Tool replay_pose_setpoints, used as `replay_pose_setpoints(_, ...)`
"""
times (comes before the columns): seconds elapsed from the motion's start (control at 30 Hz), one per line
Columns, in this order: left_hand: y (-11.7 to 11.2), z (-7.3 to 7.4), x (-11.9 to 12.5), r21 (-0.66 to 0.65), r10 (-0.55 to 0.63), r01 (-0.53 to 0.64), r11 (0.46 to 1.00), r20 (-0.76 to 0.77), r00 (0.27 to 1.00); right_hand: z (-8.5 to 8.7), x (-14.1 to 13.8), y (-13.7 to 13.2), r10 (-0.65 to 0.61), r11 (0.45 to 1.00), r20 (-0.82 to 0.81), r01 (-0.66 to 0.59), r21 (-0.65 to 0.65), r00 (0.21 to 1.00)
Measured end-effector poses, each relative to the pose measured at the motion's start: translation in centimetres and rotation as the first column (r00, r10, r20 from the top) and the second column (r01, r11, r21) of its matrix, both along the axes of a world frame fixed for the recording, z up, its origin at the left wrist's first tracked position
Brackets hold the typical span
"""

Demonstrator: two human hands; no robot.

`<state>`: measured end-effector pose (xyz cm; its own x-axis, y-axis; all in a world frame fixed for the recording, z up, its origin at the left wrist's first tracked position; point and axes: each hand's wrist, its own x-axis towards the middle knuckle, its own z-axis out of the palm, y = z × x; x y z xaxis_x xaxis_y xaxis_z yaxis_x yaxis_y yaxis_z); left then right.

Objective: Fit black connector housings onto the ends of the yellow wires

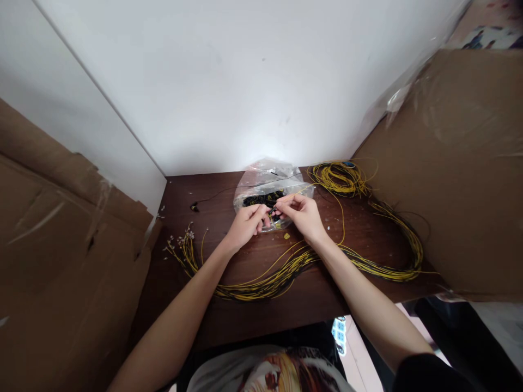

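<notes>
My left hand (247, 224) and my right hand (301, 212) meet over the table, fingertips almost touching. Between them is a small black piece (272, 209), probably a connector; its detail is too small to make out. My left fingers pinch this piece. A thin yellow wire (342, 215) runs from my right hand's pinched fingers, loops to the right and drops toward the bundle. Just behind the hands lies a clear plastic bag (267, 171) with black and yellow small parts (261, 199) inside. My hands partly cover the bag's front.
A long bundle of yellow and black wires (261, 288) curves across the brown table (281, 321) under my forearms, with white tips at left. Coiled yellow wires (337, 178) lie back right. A black piece (194, 207) sits left. Cardboard (457, 163) and a white wall (245, 81) enclose the table.
</notes>
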<state>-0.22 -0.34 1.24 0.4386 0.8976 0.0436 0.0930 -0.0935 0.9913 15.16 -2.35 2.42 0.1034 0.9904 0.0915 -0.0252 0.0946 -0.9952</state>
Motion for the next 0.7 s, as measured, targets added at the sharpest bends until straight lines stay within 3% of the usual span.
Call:
replay_pose_setpoints(0.33,0.01,0.03,-0.04,0.162,0.048,-0.045,0.986,-0.014,0.999,-0.50,0.24,0.04,-0.100,0.994,0.118,0.094,0.056,0.988)
replay_pose_setpoints(0.53,-0.01,0.12,0.02,0.070,0.109,-0.109,0.992,-0.004,0.994,-0.29,0.34,-0.03,-0.101,0.992,0.206,0.082,0.097,0.973)
replay_pose_setpoints(0.7,0.03,-0.11,0.11,0.053,0.095,-0.095,0.994,0.010,0.995,-0.38,0.39,0.02,-0.094,0.986,0.219,0.060,0.157,0.971)
